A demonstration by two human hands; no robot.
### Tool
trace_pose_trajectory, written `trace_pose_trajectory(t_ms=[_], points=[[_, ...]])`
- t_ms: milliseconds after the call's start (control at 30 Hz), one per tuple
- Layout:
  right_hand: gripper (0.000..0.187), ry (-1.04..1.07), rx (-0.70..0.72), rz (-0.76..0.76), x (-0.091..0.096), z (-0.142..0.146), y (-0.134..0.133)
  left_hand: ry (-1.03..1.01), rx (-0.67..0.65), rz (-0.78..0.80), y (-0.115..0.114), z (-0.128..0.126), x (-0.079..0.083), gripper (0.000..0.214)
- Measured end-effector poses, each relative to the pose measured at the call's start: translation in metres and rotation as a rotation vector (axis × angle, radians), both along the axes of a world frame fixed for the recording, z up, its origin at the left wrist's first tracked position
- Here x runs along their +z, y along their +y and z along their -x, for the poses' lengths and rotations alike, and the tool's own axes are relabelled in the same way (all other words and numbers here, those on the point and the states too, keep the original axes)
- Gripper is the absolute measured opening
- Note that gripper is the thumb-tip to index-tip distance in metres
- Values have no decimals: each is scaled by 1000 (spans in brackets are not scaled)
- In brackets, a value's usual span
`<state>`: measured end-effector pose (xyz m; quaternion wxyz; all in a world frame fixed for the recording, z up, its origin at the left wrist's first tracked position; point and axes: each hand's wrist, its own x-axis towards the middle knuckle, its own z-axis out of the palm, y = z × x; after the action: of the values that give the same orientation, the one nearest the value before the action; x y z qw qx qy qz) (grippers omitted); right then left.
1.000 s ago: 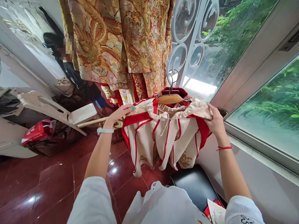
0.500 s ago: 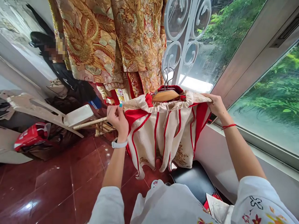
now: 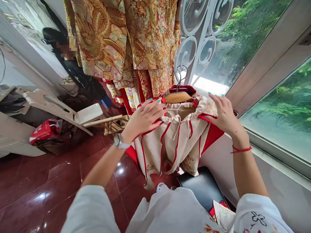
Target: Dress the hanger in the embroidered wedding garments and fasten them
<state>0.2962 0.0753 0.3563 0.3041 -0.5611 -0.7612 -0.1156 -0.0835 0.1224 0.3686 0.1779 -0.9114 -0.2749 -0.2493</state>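
A cream skirt [image 3: 155, 145] with red piping and a gathered drawstring waist hangs in front of me, its lower part draped downward. Behind its waistband shows a wooden hanger [image 3: 178, 97] with metal hooks above it, and red cloth at the back. My left hand [image 3: 145, 119] lies over the left side of the waist, fingers stretched out toward the hanger. On the other side, my right hand [image 3: 225, 115] has its thumb and fingers spread beside the right shoulder of the cloth. What lies under my left palm is hidden.
Gold embroidered garments [image 3: 104, 38] hang behind the skirt. A black-seated stool [image 3: 201, 186] holds folded cloth below. A window [image 3: 274, 103] runs along the right. Leftward are a bamboo rack [image 3: 109, 121], a white chair [image 3: 88, 113], a red bag [image 3: 46, 131] and a person in black.
Both hands have let go of the waistband's ends and opened. The left has moved right and inward over the cloth; the right has turned its fingers upward. The view has shifted slightly.
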Motion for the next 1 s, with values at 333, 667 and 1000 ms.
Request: trace_pose_trajectory(t_ms=[333, 667, 1000], points=[[33, 606, 597, 241, -7, 171, 28, 665, -90, 225, 55, -41, 69, 21], [31, 618, 817, 857, 5, 174, 64, 234, -246, 362, 48, -18, 73, 27], [35, 727, 565, 377, -3, 181, 52, 93, -233, 296, 43, -13, 80, 21]])
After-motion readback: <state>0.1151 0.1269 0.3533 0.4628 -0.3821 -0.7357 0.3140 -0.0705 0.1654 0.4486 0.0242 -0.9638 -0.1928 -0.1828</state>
